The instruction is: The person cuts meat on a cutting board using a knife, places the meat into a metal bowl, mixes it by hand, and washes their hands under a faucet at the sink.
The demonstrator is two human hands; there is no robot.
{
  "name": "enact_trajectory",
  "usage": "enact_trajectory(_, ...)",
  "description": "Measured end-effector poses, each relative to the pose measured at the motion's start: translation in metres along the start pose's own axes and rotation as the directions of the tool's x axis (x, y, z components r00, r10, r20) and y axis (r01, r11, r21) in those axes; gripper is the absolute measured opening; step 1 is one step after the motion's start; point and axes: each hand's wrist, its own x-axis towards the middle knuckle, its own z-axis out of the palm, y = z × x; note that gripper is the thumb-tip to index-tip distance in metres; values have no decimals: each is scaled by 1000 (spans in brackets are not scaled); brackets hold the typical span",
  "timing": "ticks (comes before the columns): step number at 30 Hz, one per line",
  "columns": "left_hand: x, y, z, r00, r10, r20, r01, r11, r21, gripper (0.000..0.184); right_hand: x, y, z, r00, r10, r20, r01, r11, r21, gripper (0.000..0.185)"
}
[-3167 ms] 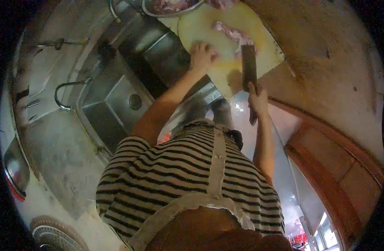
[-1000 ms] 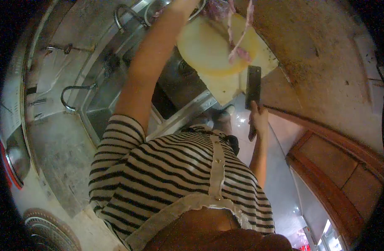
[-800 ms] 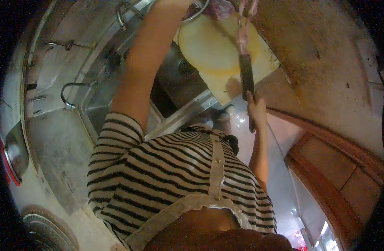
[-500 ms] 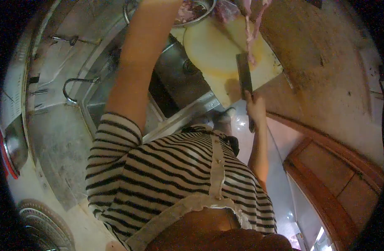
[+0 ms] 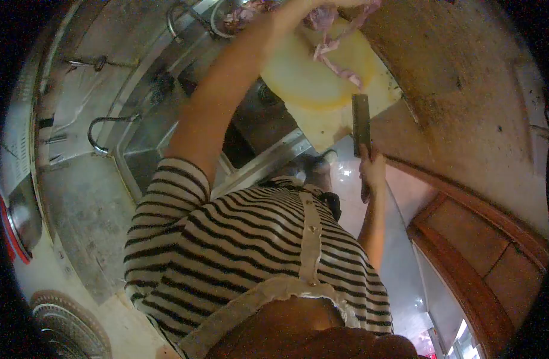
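Readable text: we find none anywhere in view.
Cleaver (image 5: 361, 124): we can read no mark or brand on the blade.
Red patch at the lower right (image 5: 429, 354): too small and blurred for us to tell whether it bears lettering.
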Motion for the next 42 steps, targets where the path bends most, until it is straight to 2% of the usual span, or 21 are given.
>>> enact_trajectory(3,-4,-26,44,966,-174,191,194,977,-92,33,2,23,2,996,-82,-33,81,996,-23,34)
enact_trajectory(6,-15,-76,147,964,95,-247,16,911,411,34,-12,7,-4,998,53,-31,-52,998,20,35)
enact_trajectory(8,-35,-78,189,989,-20,-144,0,990,-142,33,-14,9,-4,997,68,-34,-67,997,37,34)
enact_trajectory(9,-62,-56,197,967,-121,225,249,646,-721,32,-15,10,-4,996,75,-36,-73,996,51,33)
enact_trajectory(10,-55,-66,213,967,-125,224,250,644,-723,32,-15,11,-5,997,76,-32,-74,996,48,33)
enact_trajectory(11,-39,-85,243,989,-103,109,128,958,-256,31,-14,13,-6,997,79,-24,-77,994,75,32)
enact_trajectory(12,-29,-95,259,1000,-21,22,13,952,307,29,-13,15,-7,996,82,-18,-80,992,101,32)
enact_trajectory(13,-31,-92,259,1000,-20,19,13,952,304,29,-13,16,-8,997,81,-18,-79,992,97,32)
enact_trajectory(15,-41,-88,262,866,297,-402,-107,896,432,25,-13,20,-8,994,106,-35,-103,991,86,35)
enact_trajectory(16,-46,-79,252,867,293,-404,-102,897,431,25,-13,23,-8,994,105,-30,-102,991,83,35)
enact_trajectory(18,-59,-58,219,996,-79,-34,84,985,153,20,-14,28,-8,994,74,-81,-67,995,78,36)
enact_trajectory(22,-131,-81,193,960,134,-246,-98,983,154,14,-13,24,-7,992,108,-71,-101,989,104,36)
enact_trajectory(24,-163,-126,206,969,-135,-205,64,946,-318,13,-7,15,-2,997,34,-65,-31,998,60,33)
enact_trajectory(27,-197,-164,205,900,-237,-365,115,938,-327,15,14,3,12,969,-243,-42,240,968,-69,36)
enact_trajectory(28,-204,-153,188,910,-237,-339,209,971,-120,16,20,-6,16,968,-247,-33,244,967,-77,36)
enact_trajectory(31,-213,-177,190,869,-265,-417,238,964,-118,18,29,-39,35,993,-92,79,110,957,-270,32)
enact_trajectory(33,-213,-171,187,844,-278,-459,290,956,-46,15,36,-47,48,952,-284,117,306,856,-416,32)
enact_trajectory(34,-212,-157,181,821,-284,-495,342,939,28,13,41,-49,52,956,-223,192,292,797,-529,33)
enact_trajectory(37,-209,-115,170,776,-234,-586,195,972,-131,12,41,-58,65,915,-381,136,395,768,-504,29)
enact_trajectory(40,-209,-154,188,858,-110,-501,155,987,49,12,62,-33,81,898,-401,181,421,662,-620,31)
enact_trajectory(42,-209,-167,194,846,-158,-509,147,987,-62,16,83,-6,85,914,-389,117,376,703,-603,31)
